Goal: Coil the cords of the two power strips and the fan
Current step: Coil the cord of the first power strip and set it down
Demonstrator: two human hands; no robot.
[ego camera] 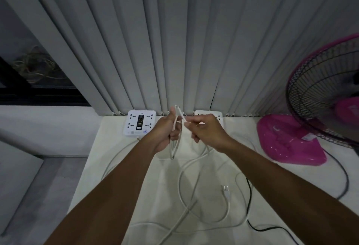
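Note:
My left hand (pixel 166 132) is closed around a few upright loops of white cord (pixel 175 139) held above the white table (pixel 116 167). Just to its right, my right hand (pixel 206 131) pinches the same cord near the loops' top. The rest of that cord (pixel 182 176) trails down onto the table in loose curves and ends in a white plug (pixel 225 188). A white power strip (pixel 140 122) lies at the back, left of my hands. A second power strip (pixel 208 114) is mostly hidden behind my right hand. The pink fan (pixel 291 139) stands at the right, its black cord (pixel 250 202) crossing the table.
Grey vertical curtains (pixel 174 40) hang right behind the table's far edge. A dark window (pixel 35 81) shows at the left. The table's left edge drops to a grey floor (pixel 48 186). Another white cord (pixel 114 159) curves off the left power strip.

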